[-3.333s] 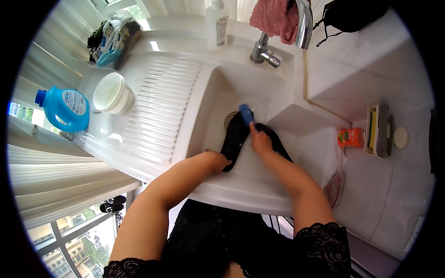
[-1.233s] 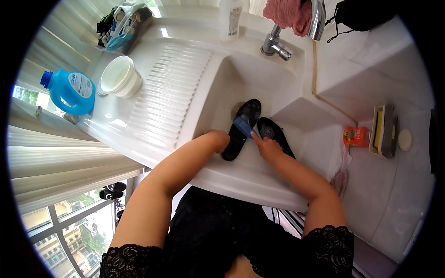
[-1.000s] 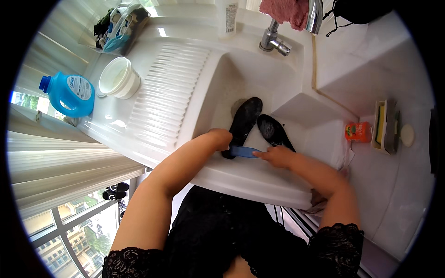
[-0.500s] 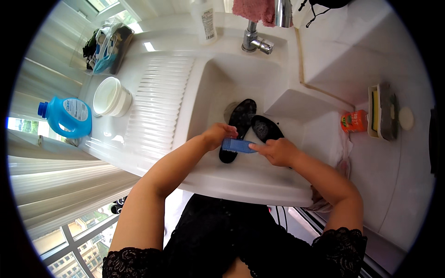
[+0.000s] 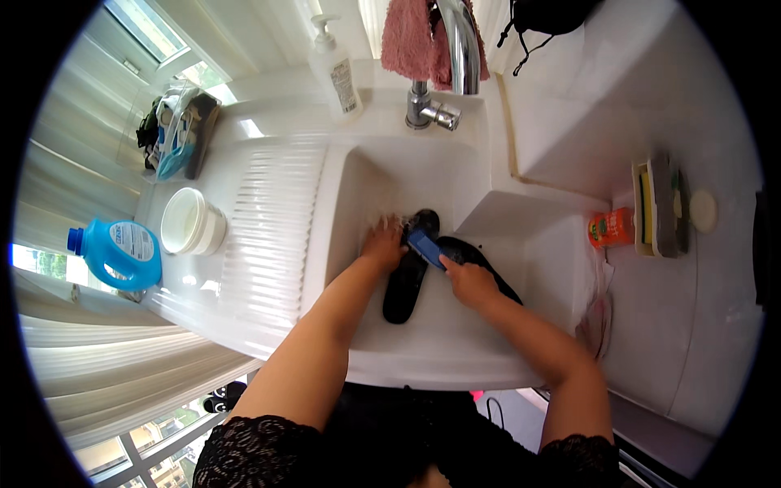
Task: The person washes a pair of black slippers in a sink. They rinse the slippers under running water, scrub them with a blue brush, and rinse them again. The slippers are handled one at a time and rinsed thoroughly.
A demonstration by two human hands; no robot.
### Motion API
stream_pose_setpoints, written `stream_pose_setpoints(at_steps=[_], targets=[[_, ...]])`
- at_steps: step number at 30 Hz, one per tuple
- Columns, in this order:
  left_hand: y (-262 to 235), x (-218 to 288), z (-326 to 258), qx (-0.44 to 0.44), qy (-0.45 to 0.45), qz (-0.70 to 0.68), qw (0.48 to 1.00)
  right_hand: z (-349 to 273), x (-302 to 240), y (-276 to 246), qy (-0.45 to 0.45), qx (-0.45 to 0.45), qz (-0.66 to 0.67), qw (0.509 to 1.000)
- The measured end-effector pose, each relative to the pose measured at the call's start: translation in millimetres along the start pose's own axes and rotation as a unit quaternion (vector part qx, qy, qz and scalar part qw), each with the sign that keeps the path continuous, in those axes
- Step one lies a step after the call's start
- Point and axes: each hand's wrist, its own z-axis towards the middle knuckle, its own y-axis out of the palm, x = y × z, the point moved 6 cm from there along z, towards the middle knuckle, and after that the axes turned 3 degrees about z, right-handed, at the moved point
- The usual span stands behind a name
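Two black slippers lie in the white sink [image 5: 374, 175]. The left slipper [image 5: 404, 289] points away from me with its sole down, and foam or water shows near its front. My left hand [image 5: 384, 246] grips its left side by the strap; the fingertips are blurred. My right hand [image 5: 470, 281] is closed on the handle of a blue scrub brush [image 5: 426, 247]. The brush lies slantwise across the slipper's strap and hides part of it. Beside it, the right slipper [image 5: 488, 272] is partly covered by my right hand and the brush.
A chrome tap [image 5: 421, 112] with a pink cloth [image 5: 407, 45] stands behind the basin, beside a white pump bottle [image 5: 336, 77]. To the left are a ribbed washboard [image 5: 272, 228], a white tub [image 5: 192, 224] and a blue detergent jug [image 5: 122, 254]. An orange container [image 5: 610, 228] and sponge holder [image 5: 657, 207] sit right.
My left hand has moved forward onto the slipper's front. The brush, held level before, has turned aslant and come down on the strap. The whole view has shifted.
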Motion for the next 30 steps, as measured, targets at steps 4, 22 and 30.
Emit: stream_pose_setpoints(at_steps=[4, 22, 30], targets=[[1.4, -9.5, 14.0, 0.030, -0.064, -0.026, 0.997, 0.8, 11.6, -2.3, 0.034, -0.002, -0.002, 0.999], [-18.8, 93.5, -104.3, -0.389, 0.207, 0.237, 0.866, 14.3, 18.0, 49.3, -0.090, -0.012, -0.125, 0.988], [-18.5, 57.9, -101.0, -0.211, -0.004, 0.175, 0.962, 49.0, -13.2, 57.7, -0.111, -0.010, -0.109, 0.988]])
